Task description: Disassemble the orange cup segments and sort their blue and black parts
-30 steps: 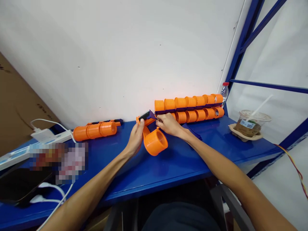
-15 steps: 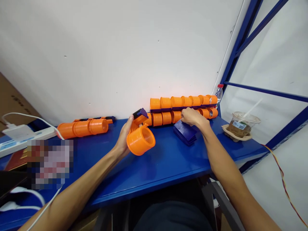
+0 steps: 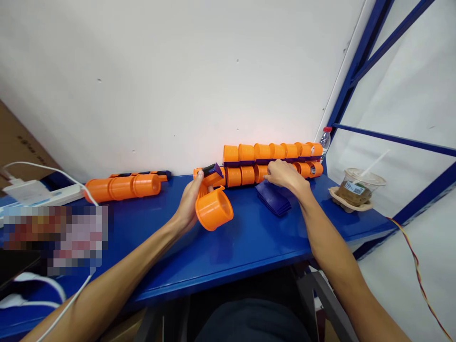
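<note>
My left hand is closed around the bracket of an orange plastic cup-shaped part, held above the table with its open mouth towards the right. A dark piece with a purple end shows at the top of this bracket, by my thumb. My right hand has curled fingers at the back edge of a stack of thin dark blue plates. Whatever is between those fingertips is hidden. Behind my right hand stand two rows of orange cups, an upper row and a lower row.
Joined orange cylinders lie left on the blue table, beside a white power strip and charger. A drink cup sits in a cardboard holder at right. A red-capped bottle stands behind.
My left hand and the orange part have moved slightly right. My right hand has shifted a little left at the plates, and the stack lies at a slightly different angle.
</note>
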Demonstrator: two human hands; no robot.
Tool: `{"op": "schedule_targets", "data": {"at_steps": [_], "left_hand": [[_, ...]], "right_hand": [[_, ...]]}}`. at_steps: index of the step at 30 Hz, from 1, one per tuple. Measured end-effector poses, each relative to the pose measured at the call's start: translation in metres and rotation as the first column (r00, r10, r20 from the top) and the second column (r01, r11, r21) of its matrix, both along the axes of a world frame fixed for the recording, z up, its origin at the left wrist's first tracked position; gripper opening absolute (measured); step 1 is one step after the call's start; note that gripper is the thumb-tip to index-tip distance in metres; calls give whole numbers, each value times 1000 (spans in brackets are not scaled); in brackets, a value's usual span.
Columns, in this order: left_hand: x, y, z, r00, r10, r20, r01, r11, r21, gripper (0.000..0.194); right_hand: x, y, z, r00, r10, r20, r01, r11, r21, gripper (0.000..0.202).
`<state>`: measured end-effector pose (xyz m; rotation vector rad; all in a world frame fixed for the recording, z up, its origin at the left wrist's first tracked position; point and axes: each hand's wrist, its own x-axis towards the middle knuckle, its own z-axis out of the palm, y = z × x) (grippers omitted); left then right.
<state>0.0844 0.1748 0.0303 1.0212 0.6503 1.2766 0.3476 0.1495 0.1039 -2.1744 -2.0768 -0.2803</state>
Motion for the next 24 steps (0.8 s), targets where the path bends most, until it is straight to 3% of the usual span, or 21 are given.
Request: {"op": "schedule_targets", "data": {"at_steps": [3,6,8,10,12,16,19,24], "left_hand": [[0,5,-3,998,61,-4,-61,998,9,50],[0,11,-5,988,154,5,-154,988,20,47],[-1,14,-6,980,199,23,-200,980,21,44],[-1,15,-5,979,203,27,-204,979,20,43],[-2,15,-4,981,193,22,-194,981,30,46],[-9,22,-1,964,263,43,-265,964,36,56],[-16,31,-1,972,227,52,-225,974,-36,54],[-9,33,-10,974,80,-211,-79,997,12,30]], "right_hand": [[-17,-7,6,987,120,-103,-86,953,290,30],[-45,-23,5,861,465,-206,-323,813,484,28],[-66,-34,-1,708,690,-150,-561,678,475,41],[-86,-41,-11,610,791,-34,-727,577,373,67],[-101,-40,-21,613,785,90,-776,576,258,82],[-116,-19,-20,627,737,253,-777,614,138,72],[-128,7,6,625,752,209,-780,601,172,63],[-188,57,60,655,752,-73,-721,651,238,63]]}}
